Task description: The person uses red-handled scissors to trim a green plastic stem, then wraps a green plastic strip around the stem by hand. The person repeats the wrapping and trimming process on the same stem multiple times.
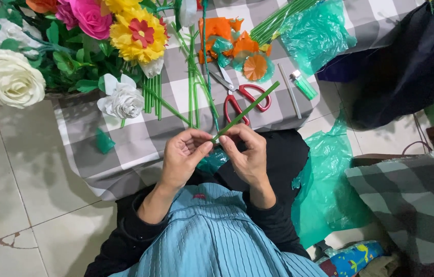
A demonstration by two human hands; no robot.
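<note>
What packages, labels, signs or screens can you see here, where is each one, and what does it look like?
No signs or screens show.
Green plastic bag: on the checked cloth at top, crumpled, translucent green.
Second green plastic bag: on the floor beside the person's right arm, crumpled, translucent green.
Printed wrapper: bottom edge, blue with yellow and red shapes, mostly hidden.

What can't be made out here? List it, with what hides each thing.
Head view only:
- Near end of the green stem: hidden between the left hand and right hand.
- Teal scrap: mostly covered by both hands.
- Scissors: crossed by the stem.
- Flowers: cut off by the top and left edges.
- Dark cloth: folds too dim to read.
</note>
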